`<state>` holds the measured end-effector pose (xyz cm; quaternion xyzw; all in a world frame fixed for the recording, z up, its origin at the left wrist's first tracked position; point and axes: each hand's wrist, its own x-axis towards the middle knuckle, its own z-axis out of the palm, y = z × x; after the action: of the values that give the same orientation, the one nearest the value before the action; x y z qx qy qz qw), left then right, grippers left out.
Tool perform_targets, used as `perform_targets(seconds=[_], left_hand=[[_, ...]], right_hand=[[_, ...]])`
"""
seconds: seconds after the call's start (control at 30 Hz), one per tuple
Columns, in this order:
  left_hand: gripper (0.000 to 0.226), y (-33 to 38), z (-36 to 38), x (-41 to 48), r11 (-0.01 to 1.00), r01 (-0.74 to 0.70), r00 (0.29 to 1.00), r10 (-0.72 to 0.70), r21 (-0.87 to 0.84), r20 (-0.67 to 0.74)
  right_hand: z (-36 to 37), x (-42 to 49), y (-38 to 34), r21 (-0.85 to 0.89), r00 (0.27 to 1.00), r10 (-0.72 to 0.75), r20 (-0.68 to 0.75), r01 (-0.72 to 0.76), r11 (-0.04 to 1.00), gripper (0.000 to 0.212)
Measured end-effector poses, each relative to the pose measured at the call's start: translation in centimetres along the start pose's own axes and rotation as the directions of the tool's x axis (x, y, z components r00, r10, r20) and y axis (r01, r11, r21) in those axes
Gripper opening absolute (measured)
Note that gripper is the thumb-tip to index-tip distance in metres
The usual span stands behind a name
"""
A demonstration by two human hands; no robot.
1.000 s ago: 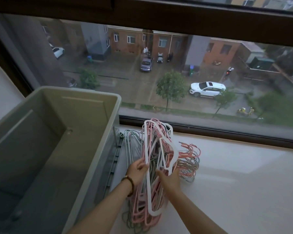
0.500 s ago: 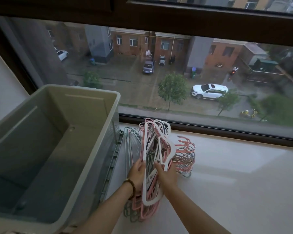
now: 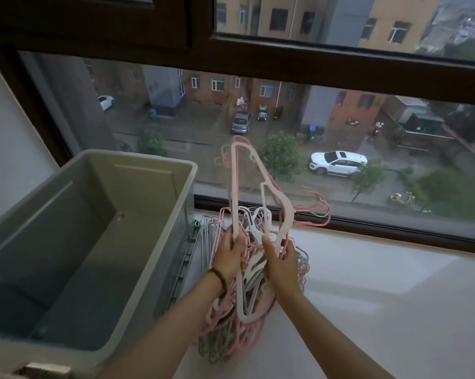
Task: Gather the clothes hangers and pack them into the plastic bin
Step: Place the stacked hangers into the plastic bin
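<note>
Since the earlier frames, both of my hands have raised the bundle of hangers (image 3: 254, 250) off the white sill (image 3: 381, 291), so that its upper end now stands in front of the window glass (image 3: 340, 149) instead of below the frame.

1. Left hand (image 3: 229, 255): fingers closed around the left side of the bundle, thumb against a white hanger. A dark band sits on this wrist.
2. Right hand (image 3: 280, 265): fingers wrapped around the right side of the bundle, thumb pressed on the white hangers at the centre.
3. Bundle: pink, white and grey-green hangers, held roughly upright and tilted slightly away from me. Several pink hooks project to the right near the window frame. I cannot tell whether the lower end of the bundle touches the sill.
4. A few grey wire hangers (image 3: 206, 239) lie on the sill between the bundle and the bin.
5. Plastic bin (image 3: 159, 258): grey, open-topped, standing on the left just beside the bundle. No hangers are inside it.
</note>
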<state>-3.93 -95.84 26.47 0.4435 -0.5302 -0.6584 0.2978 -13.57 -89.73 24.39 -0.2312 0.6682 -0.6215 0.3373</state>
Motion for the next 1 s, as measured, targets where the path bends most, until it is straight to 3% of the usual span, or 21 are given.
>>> perform_targets(seconds=[0.2,0.43,0.57,0.73,1.0], left_hand=[[0.036,6.4,-4.0,-0.2,0.985,-0.12,0.99,0.127,0.122,-0.059],[0.027,11.6,-15.8,-1.8,0.974,-0.153,0.98,0.171,0.168,-0.099],[0.031,10.9,-24.2,-1.5,0.952,-0.103,0.986,0.136,0.288,-0.097],[0.033,6.6,-32.8,0.6,0.93,0.014,0.99,0.039,0.368,-0.137],[0.032,1.0,-38.8,4.2,0.909,0.098,0.993,-0.063,0.405,-0.098]], right_hand=[[2.9,-1.0,-7.8,-0.02,0.985,-0.09,0.146,0.094,0.995,0.05],[12.2,-2.8,-12.6,0.117,0.929,0.063,0.366,-0.114,0.987,0.024],[19.1,-5.0,-11.1,0.127,0.895,0.158,0.417,-0.229,0.965,0.018],[27.6,-7.4,-6.4,0.052,0.863,0.345,0.368,-0.39,0.919,0.02],[33.4,-8.0,-0.3,-0.026,0.782,0.541,0.309,-0.562,0.827,0.018]])
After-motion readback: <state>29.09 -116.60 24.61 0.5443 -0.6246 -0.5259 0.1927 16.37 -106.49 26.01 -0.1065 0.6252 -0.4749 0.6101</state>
